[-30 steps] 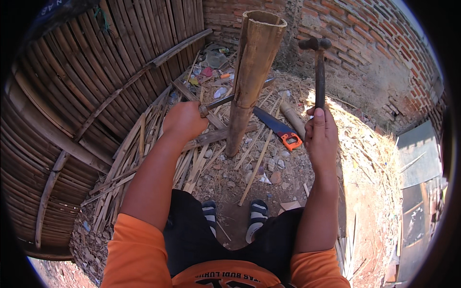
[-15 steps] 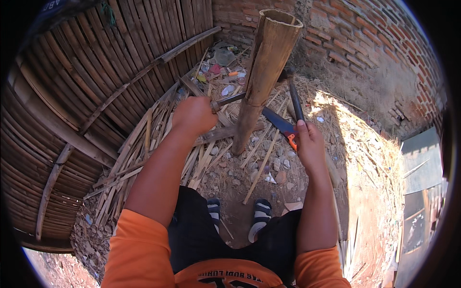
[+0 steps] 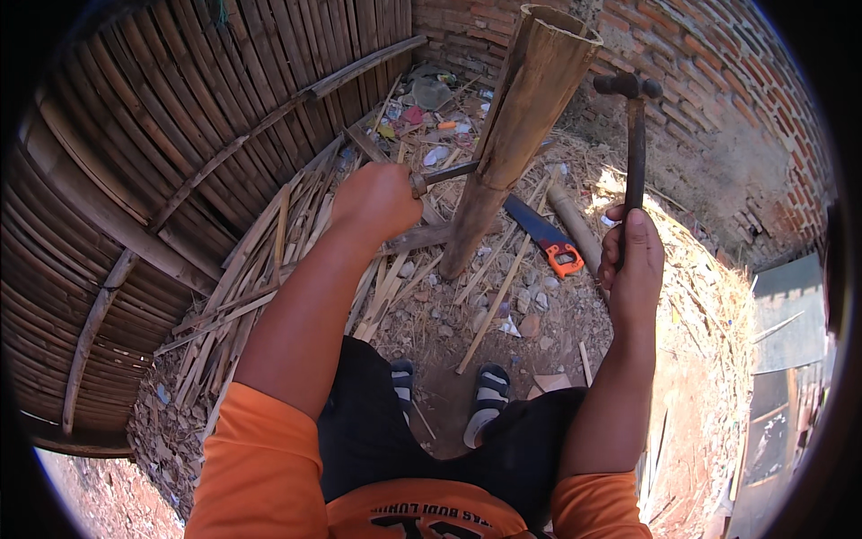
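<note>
A bamboo pole (image 3: 521,133) fills the upper centre, its long axis slanting from mid-frame to an open end at upper right. Left of it, the left hand (image 3: 379,199) curls its fingers around a knife (image 3: 452,172), blade meeting the pole. At right, the right hand (image 3: 637,256) closes around a hammer (image 3: 636,148), head uppermost.

Orange shirt, black pants, banded footwear

An orange shirt (image 3: 422,492) is worn, and its sleeves (image 3: 265,449) are cut short, so that the forearms (image 3: 283,332) are left bare. On its front a dark print (image 3: 440,517) can be seen, made of a row of small letters with larger characters near it. The hands (image 3: 636,256) are also uncovered. Black pants (image 3: 377,440) are worn, plain in surface. The feet are covered by dark footwear (image 3: 490,395), crossed with pale bands; its exact kind cannot be told.
</note>
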A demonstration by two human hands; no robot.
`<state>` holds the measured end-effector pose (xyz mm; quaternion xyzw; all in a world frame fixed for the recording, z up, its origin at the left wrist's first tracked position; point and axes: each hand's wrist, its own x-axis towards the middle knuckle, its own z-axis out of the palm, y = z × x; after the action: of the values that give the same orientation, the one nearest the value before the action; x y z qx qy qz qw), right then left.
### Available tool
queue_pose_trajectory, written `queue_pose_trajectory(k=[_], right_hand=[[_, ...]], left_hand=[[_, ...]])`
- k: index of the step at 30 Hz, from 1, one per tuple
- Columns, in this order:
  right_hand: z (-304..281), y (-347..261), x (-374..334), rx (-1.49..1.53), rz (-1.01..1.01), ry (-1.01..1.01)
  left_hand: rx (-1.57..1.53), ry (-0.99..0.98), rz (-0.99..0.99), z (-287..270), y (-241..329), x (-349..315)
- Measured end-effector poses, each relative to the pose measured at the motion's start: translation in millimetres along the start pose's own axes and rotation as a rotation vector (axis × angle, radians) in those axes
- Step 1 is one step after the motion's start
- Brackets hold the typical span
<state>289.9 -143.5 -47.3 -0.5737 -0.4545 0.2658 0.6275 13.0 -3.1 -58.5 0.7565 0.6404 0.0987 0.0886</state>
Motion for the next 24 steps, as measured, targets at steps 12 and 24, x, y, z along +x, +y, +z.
queue_pose_trajectory(k=[12, 24], right_hand=[[4.0, 4.6, 2.2, 0.02, 0.023, 0.025], [6.2, 30.2, 7.0, -0.05, -0.058, 0.015]], left_hand=[[0.001, -0.04, -0.023, -3.9, 1.5, -1.0], [0.014, -0.023, -0.009, -9.3, 5.9, -5.8]])
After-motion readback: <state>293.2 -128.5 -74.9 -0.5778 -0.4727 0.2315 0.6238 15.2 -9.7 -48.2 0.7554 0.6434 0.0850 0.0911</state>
